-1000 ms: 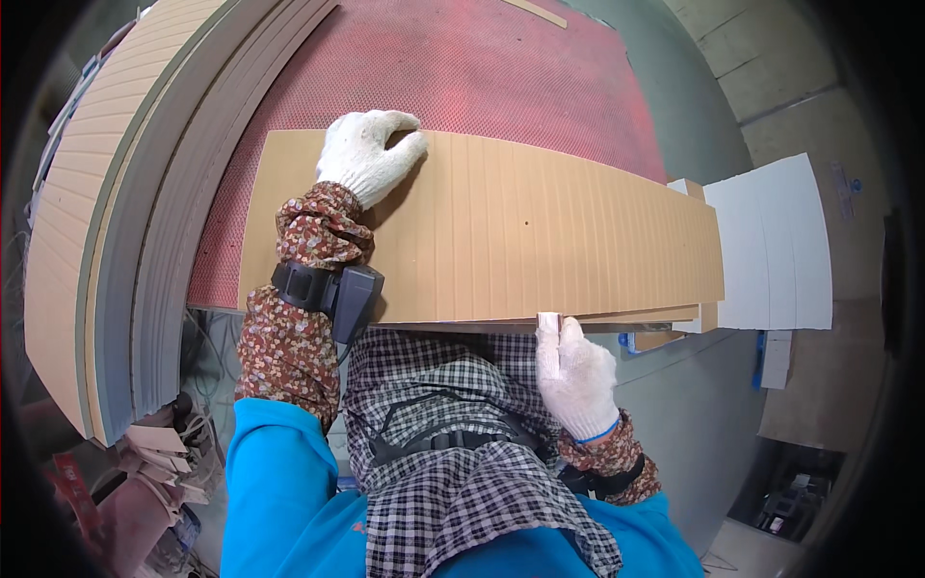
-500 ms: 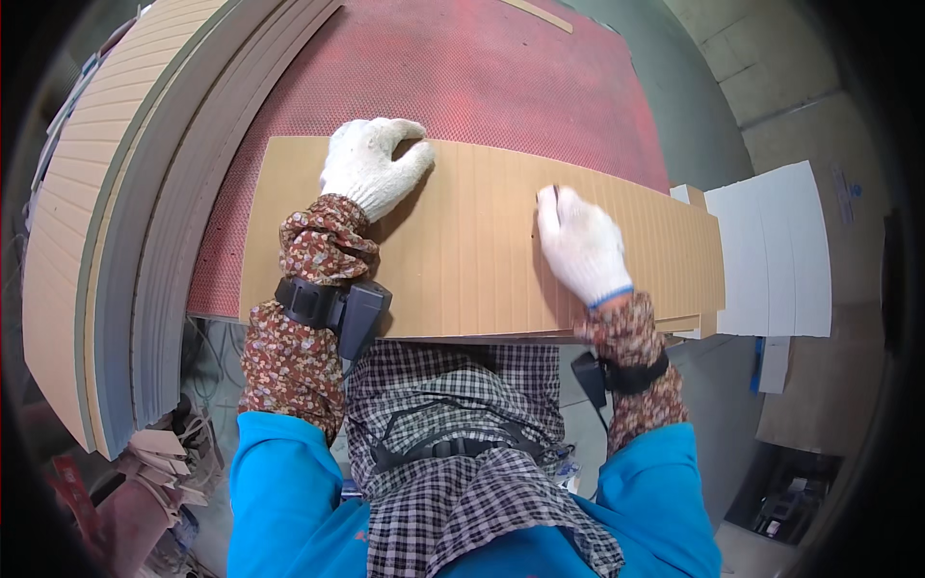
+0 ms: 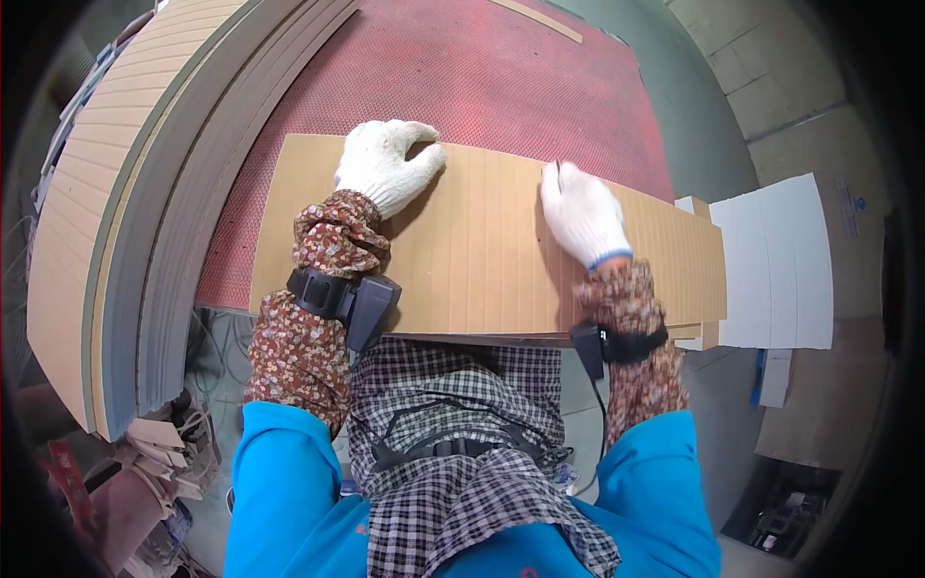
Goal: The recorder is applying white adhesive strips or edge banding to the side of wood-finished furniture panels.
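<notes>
A long tan board (image 3: 482,260) with many parallel grooves lies crosswise in front of me. My left hand (image 3: 390,166), in a white knit glove, rests on it near the far edge, thumb and fingers apart. My right hand (image 3: 584,214), gloved likewise, is closed just above the board, close to the far edge and right of the middle. A small dark tip shows between its thumb and forefinger; the rest is hidden in the glove.
Tall stacks of curved-looking grooved boards (image 3: 106,183) stand at the left. Red mesh matting (image 3: 462,77) covers the table, with a thin strip (image 3: 540,19) at its far side. White panels (image 3: 771,265) stick out at the right. Scraps (image 3: 159,448) lie lower left.
My right hand has slid away from me toward the board's far edge, still closed. My left hand keeps its place on the board; the whole view has shifted slightly.
</notes>
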Motion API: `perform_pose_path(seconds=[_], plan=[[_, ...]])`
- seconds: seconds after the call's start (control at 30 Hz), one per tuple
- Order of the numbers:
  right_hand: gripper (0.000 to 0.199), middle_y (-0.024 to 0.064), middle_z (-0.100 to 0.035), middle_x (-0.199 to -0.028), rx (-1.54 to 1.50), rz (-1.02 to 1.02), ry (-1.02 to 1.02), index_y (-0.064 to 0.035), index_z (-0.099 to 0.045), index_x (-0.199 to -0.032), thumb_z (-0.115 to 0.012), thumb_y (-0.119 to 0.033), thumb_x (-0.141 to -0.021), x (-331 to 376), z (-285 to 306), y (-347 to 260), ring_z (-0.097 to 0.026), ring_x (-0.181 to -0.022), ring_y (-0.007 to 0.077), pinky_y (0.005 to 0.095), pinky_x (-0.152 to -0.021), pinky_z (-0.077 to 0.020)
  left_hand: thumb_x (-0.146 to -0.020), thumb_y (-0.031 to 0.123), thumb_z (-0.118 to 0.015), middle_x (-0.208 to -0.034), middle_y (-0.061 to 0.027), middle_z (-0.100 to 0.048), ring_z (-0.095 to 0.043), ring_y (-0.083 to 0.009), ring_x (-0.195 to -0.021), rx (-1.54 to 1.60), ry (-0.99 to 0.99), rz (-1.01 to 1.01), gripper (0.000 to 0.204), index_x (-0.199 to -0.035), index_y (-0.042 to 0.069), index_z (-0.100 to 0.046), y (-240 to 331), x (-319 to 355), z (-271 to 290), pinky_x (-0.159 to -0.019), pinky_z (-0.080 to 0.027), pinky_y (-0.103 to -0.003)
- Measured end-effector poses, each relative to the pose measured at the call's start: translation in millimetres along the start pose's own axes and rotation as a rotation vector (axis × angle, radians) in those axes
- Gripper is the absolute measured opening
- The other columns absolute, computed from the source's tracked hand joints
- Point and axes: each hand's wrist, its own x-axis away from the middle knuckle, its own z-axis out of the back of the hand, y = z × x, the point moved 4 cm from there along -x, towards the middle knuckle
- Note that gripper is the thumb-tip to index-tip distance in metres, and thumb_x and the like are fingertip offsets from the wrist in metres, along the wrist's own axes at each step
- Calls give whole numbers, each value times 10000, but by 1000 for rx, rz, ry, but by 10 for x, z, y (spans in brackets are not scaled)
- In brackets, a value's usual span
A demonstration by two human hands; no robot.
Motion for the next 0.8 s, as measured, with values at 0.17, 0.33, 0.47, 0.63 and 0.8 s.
perform_pose_path(seconds=[0.17, 0.33, 0.47, 0.63, 0.8], plan=[[222, 229, -697, -1051, 41, 11, -67, 38, -607, -1131, -532, -137, -1016, 979, 234, -374, -740, -755, 373, 458, -582, -592, -888, 324, -681, -1052, -196, -777, -752, -336, -999, -32, -4, -1, 404, -1114, 3, -778, -19, 1, -12, -950, -568, -411], [267, 207, -618, -606, -366, -265, -26, -24, -602, -925, -534, -230, -1080, 1723, 411, -625, -678, -567, 377, 464, -490, -528, -891, 332, -677, -1070, -191, -778, -751, -337, -1010, -68, 16, -26, 416, -1131, 7, -777, -46, -8, -24, -961, -567, -408], [300, 197, -606, -562, -442, -339, -114, -34, -594, -867, -571, -254, -1070, 1940, 425, -726, -655, -530, 396, 480, -491, -517, -895, 340, -674, -1093, -195, -776, -747, -338, -1032, -65, 4, 0, 424, -1140, 9, -776, -52, 2, -32, -981, -559, -413], [289, 192, -611, -562, -504, -362, 5, -42, -585, -844, -598, -237, -1056, 1861, 466, -768, -655, -529, 396, 488, -493, -513, -893, 348, -674, -1101, -196, -774, -742, -342, -1047, -53, -18, 3, 435, -1147, 8, -775, -19, 0, -5, -995, -552, -418], [235, 212, -642, -642, -458, -367, -69, -37, -599, -891, -593, -210, -1051, 1765, 462, -763, -664, -549, 388, 485, -493, -519, -896, 352, -672, -1102, -189, -775, -738, -351, -1044, -57, -25, 16, 433, -1137, 8, -777, -12, -4, 0, -987, -553, -422]])
